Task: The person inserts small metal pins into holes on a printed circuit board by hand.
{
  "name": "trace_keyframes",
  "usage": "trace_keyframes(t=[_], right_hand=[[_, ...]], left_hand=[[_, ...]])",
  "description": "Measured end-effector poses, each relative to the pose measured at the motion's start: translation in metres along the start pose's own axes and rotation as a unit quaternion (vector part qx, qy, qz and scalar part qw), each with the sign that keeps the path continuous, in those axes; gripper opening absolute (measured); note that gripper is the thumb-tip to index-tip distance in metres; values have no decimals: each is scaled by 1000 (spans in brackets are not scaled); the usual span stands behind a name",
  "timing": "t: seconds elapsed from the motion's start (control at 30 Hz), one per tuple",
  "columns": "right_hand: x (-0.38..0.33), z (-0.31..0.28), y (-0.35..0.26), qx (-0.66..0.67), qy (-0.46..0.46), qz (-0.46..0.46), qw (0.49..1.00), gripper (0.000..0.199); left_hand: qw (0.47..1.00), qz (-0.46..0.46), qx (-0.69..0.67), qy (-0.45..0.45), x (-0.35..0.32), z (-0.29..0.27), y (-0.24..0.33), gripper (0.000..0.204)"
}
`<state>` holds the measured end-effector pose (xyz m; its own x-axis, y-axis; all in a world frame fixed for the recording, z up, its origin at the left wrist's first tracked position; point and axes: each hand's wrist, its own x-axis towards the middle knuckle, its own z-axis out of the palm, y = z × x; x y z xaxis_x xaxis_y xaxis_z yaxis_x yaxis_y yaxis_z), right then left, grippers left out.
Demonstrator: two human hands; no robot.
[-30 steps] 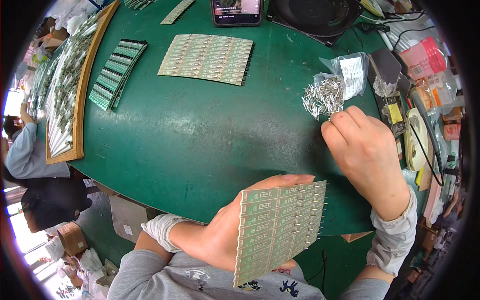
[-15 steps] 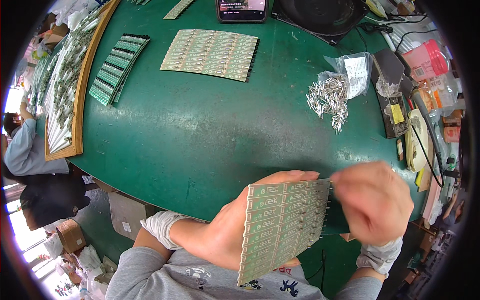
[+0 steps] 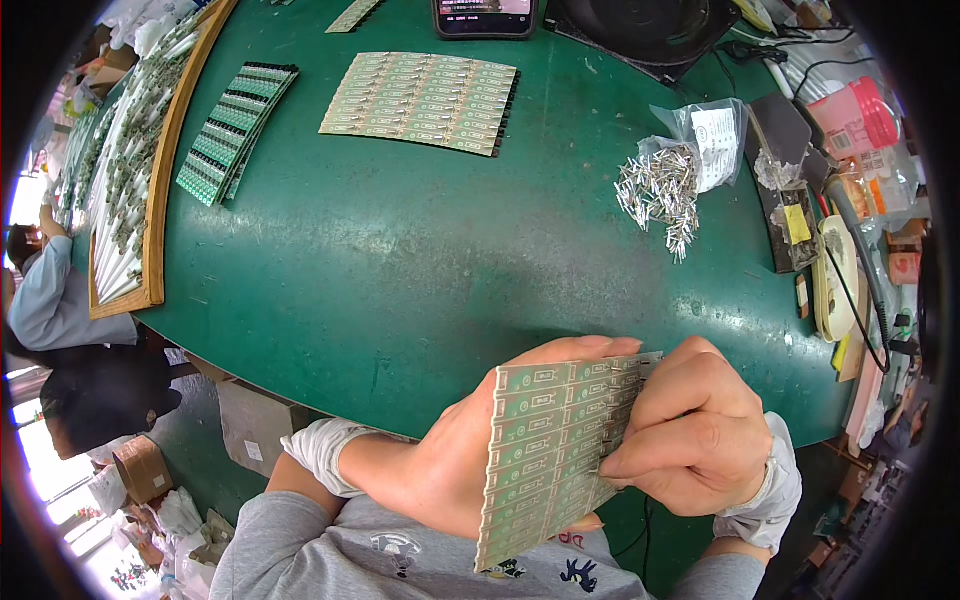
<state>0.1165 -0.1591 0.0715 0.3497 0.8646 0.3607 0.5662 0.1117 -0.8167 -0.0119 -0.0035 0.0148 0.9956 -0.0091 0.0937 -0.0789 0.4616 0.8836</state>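
Clasping the panel with the left grip, closed around it from behind, with fingers along the top edge and a fingertip showing at the bottom edge. Held at lower centre of the frame, tilted, with the printed green face toward the camera. Touching the right part of the panel with the right grip, curled tightly, with thumb and forefinger close together. Cannot tell the exact gap between the tips, nor make out any pin between them.

Beyond the grip, spreads into the green tabletop. Shows loose silvery pins at upper right, heaped against a clear bag with a white label. To the right of that, shows a soldering iron with a dark cable, and a pink tub. At upper centre, shows a second panel lying flat, well apart from both hands, and above it a phone, cut off by the frame. At upper left, shows stacked boards beside a wooden frame full of white tubes. At far left, shows a co-worker's blue sleeve.
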Motion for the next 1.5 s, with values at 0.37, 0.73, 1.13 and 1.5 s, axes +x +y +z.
trace_keyframes(t=[0.37, 0.73, 1.13, 1.5], right_hand=[[-1, 0, 1, -8, -10, -19, 1000, 27], [-13, 2, 2, -176, 9, -157, 972, 35], [19, -47, 28, -478, -61, -98, 871, 29], [27, -43, 34, -601, -156, -81, 780, 13]], left_hand=[[998, 18, 62, -25, 2, -3, 3, 104], [998, -32, 26, -54, 1, -7, 6, 110], [992, 77, 79, -55, 3, -9, -6, 106], [989, 98, 104, -45, 1, -7, -6, 97]])
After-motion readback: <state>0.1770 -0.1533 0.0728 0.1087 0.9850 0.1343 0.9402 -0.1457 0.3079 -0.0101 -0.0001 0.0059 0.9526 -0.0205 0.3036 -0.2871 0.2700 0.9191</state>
